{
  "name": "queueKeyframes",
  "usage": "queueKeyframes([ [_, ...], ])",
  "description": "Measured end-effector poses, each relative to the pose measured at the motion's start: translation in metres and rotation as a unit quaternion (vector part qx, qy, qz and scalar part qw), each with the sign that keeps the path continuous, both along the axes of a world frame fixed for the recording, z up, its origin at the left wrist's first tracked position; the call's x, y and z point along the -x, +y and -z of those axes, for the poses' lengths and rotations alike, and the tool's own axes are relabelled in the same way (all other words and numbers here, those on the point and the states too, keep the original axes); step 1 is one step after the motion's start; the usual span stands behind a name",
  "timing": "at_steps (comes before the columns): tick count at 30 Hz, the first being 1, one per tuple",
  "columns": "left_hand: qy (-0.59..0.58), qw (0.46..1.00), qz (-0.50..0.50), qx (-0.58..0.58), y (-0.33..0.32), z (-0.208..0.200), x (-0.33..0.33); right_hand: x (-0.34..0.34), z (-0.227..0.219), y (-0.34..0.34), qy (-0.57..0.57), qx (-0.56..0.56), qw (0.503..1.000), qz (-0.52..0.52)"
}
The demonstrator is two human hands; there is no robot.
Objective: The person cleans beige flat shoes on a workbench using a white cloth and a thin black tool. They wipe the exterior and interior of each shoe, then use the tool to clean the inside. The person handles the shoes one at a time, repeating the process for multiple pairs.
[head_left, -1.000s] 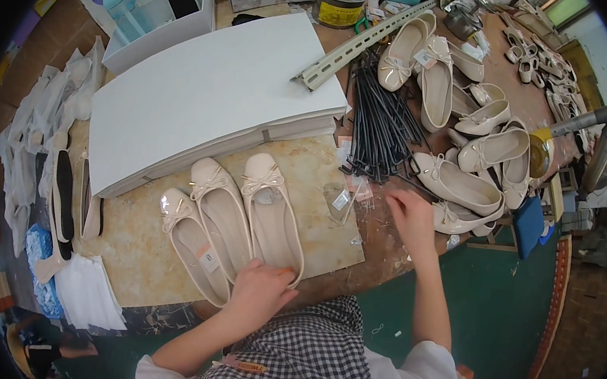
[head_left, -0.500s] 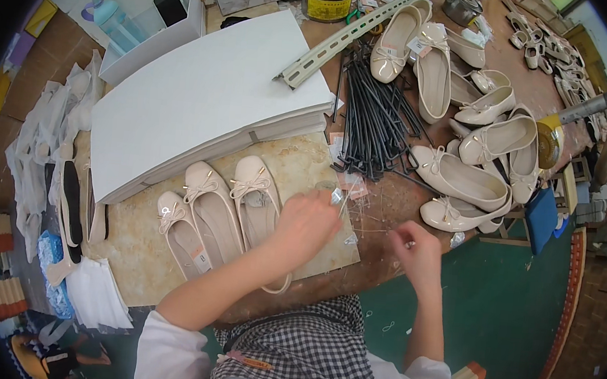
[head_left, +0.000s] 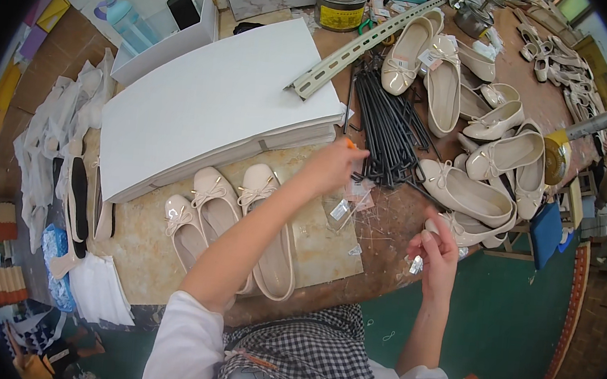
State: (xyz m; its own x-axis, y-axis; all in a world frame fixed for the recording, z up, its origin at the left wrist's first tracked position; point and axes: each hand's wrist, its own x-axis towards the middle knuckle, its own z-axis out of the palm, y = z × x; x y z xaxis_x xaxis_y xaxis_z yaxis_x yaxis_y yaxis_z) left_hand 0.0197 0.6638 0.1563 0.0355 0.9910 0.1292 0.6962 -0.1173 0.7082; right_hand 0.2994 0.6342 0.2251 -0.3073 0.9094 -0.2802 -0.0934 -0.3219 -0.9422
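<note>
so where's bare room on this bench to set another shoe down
Bare patches: the stone slab right of the three shoes, and the top of the white board stack. Small clear tags litter the wood near the left hand. The shoe pile and black rods crowd the right.

The left arm stretches forward and to the right across the body, sleeve pushed up near the elbow; the left hand [head_left: 332,169] is curled, fingers closed; the right hand [head_left: 437,259] is raised nearer the body, fingers loosely bent, thumb pinching.
</note>
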Motion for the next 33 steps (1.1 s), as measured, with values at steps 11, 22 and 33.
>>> queueKeyframes([
  [11, 0.270, 0.956, -0.100, 0.047, 0.006, -0.020, -0.017, 0.009, -0.012, -0.012, -0.103, -0.043, 0.990, -0.083],
  [22, -0.008, 0.976, -0.058, 0.208, -0.055, -0.058, 0.012, 0.020, -0.015, -0.017, -0.216, -0.162, 0.961, -0.056],
  [33, 0.232, 0.972, -0.008, -0.029, -0.109, -0.069, 0.013, 0.035, -0.010, -0.025, -0.184, -0.118, 0.974, -0.064],
])
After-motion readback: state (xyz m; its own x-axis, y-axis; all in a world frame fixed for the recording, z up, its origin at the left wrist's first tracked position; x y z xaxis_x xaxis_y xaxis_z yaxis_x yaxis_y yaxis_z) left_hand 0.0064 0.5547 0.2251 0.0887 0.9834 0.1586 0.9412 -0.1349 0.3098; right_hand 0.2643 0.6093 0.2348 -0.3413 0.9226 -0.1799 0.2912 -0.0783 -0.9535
